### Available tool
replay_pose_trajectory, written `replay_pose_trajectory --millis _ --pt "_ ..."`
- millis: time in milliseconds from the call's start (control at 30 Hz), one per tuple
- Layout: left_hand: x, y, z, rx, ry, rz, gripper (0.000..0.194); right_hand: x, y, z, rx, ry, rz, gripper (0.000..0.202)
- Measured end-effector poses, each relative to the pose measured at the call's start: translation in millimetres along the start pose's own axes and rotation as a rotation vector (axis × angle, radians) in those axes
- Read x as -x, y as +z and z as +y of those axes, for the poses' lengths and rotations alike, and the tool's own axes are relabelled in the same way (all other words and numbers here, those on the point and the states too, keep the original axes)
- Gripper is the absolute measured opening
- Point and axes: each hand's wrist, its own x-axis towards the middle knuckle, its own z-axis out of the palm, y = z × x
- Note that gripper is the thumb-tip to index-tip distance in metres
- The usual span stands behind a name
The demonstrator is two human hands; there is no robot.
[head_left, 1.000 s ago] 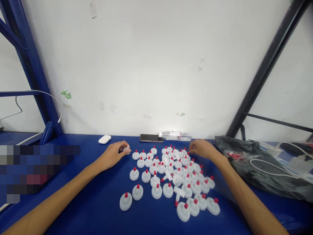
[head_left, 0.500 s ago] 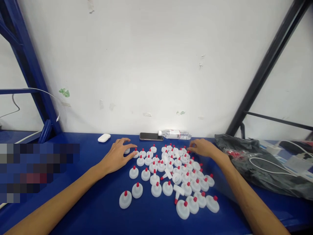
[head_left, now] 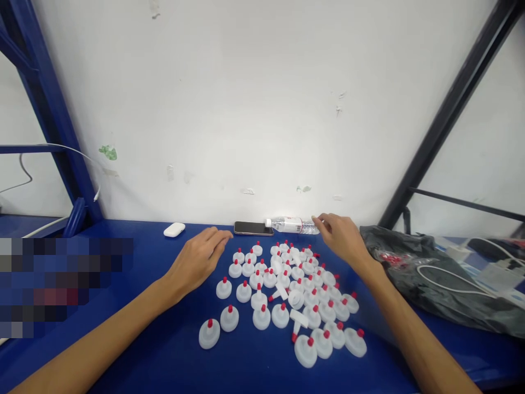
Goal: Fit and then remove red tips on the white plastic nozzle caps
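Note:
My left hand (head_left: 202, 256) is closed above the table, left of the caps, its thumb pressed up to its fingers. Whatever it holds, if anything, is hidden. At the back right my right hand (head_left: 337, 234) has curled fingers in a pinch, overlapping the far end of a clear plastic bottle (head_left: 292, 225). I cannot make out what is between its fingertips or whether it touches the bottle. Between my forearms lie many translucent white caps with red-tipped spouts (head_left: 280, 316), most of them upright. A few pieces lie tipped on their sides, such as a white T-shaped one (head_left: 299, 318).
A phone (head_left: 253, 228) lies by the wall beside the bottle, and a white earbud case (head_left: 174, 230) is farther left. A black plastic bag (head_left: 435, 295) with a white cable and small red parts fills the right side. Shelf posts (head_left: 443, 126) rise on both sides.
My left hand has closed its fingers and lifted; two caps by its fingers no longer show there. My right hand has moved up and back from the caps' far edge to the bottle's end.

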Motion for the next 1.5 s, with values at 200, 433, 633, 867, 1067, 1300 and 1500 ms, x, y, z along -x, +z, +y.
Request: replay_pose_trajectory --millis 200,433,633,867,1067,1300,1500 --pt "5.8 9.1 5.6 -0.080 -0.008 -0.142 0.030 7.8 -9.2 -28.0 -0.179 -0.245 0.191 0.039" --pt "2.6 -3.0 -3.7 0.006 -0.133 -0.169 0.035 8.1 -2.7 -25.4 -0.215 -0.249 0.148 0.040" --pt "-5.2 -19.9 -11.7 -0.047 -0.212 -0.139 0.036 8.1 -2.4 -24.7 -0.248 -0.235 0.140 0.041" --pt "1.7 -14.9 -18.5 -0.206 -0.102 -0.494 0.026 8.6 -0.7 -23.6 -0.260 -0.233 0.128 0.039" --pt "4.4 -16.3 -15.7 -0.178 -0.053 -0.526 0.026 9.6 -0.6 -25.1 -0.269 -0.225 0.108 0.038" --pt "0.4 -11.8 -1.2 -0.167 0.044 -0.293 0.040 14.8 -13.2 -45.1 -0.336 -0.288 0.098 0.030" --pt "3.8 3.5 24.9 -0.143 0.241 -0.142 0.037 33.9 -30.8 -77.1 -0.382 -0.522 -0.057 0.023"
